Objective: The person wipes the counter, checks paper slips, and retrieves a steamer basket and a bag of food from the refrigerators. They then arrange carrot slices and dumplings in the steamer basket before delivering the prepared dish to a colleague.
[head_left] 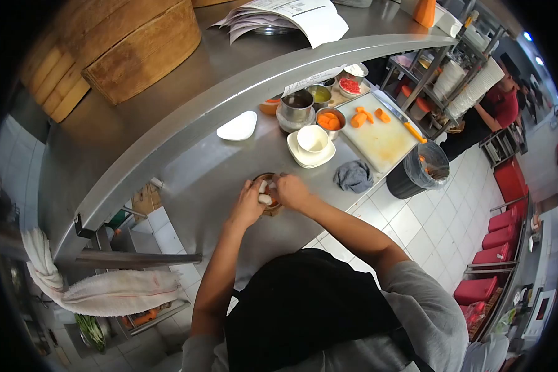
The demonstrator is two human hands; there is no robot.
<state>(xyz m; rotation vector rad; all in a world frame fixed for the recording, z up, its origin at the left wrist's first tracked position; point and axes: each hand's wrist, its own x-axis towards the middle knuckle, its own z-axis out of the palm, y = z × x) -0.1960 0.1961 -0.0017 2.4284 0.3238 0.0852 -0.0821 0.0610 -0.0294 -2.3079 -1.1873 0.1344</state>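
Note:
Both hands meet over a small brown round container [270, 212] on the steel counter, with pale rounded pieces of food [265, 199] and something reddish-orange inside. My left hand [248, 202] is closed around the container's left side, its fingertips at the rim beside the pale pieces. From the right, my right hand [293, 191] reaches in with its fingers drawn together at the rim. Whatever those fingers pinch is too small and hidden to name. Just beyond stand stacked white dishes [312, 147], and a grey cloth [354, 176] lies crumpled to the right.
A white cutting board [384, 146] holds carrot pieces [359, 118] and a knife [413, 131]. Metal pots [297, 106] and a white dish [237, 126] stand behind. A steel shelf edge [186, 118] arches overhead. Right are a lined bin [409, 177] and a distant person [499, 108].

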